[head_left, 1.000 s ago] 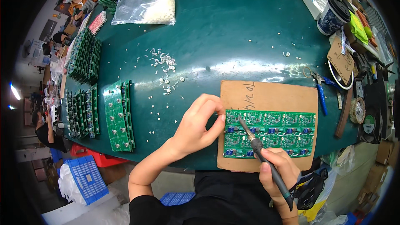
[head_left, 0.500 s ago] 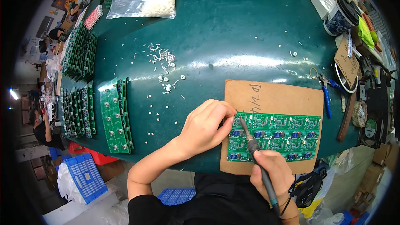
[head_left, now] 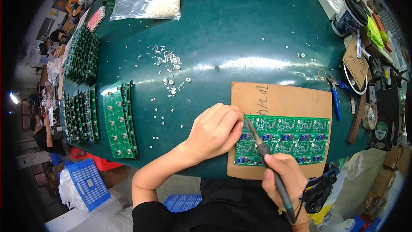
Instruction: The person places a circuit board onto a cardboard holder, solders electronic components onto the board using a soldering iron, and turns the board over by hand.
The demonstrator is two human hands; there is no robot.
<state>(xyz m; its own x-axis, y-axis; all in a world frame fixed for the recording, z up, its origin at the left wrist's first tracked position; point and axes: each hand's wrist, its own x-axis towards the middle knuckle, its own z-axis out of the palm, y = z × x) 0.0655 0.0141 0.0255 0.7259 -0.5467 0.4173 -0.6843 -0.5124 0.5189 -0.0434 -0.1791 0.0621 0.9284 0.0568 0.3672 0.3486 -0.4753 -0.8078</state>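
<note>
I see the circuit board panel (head_left: 283, 139) lying on a cardboard sheet (head_left: 281, 99) at the counter's (head_left: 240, 38) five o'clock. Loose small parts (head_left: 168, 66) lie at its ten o'clock, board stacks (head_left: 119, 120) at nine, a plastic bag (head_left: 146, 1) at eleven.

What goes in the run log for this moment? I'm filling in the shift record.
left hand: resting on circuit board panel | right hand: holding soldering iron, tip at panel's upper left corner | panel on cardboard sheet

Clear plastic bag (head_left: 146, 1) of white parts, white label, table's far left.
</note>
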